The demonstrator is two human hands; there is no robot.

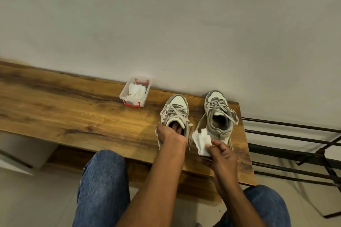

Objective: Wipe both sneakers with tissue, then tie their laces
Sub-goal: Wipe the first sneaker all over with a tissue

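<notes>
Two sneakers stand on bench (73, 101). Left hand (170, 134) grips heel of left sneaker (174, 110) w/ fingers inside, probably to steady it; right hand (221, 155) pinches tissue (201, 140) beside right sneaker (218, 114), ready for wiping.

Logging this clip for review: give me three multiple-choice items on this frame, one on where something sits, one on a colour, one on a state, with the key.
1. Where is the clear tissue box?
A. on the wooden bench by the wall, left of the sneakers
B. on the floor
C. on the metal rack

2. What colour are the box's handles?
A. blue
B. red
C. green

3. How are the right sneaker's laces?
A. tied in a bow
B. removed
C. loose and untied

Key:
1 A, it stands on the wooden bench against the wall.
2 B, both clips show red.
3 C, the lace ends trail loose while the right hand holds a tissue and the left hand grips the left sneaker.
</notes>
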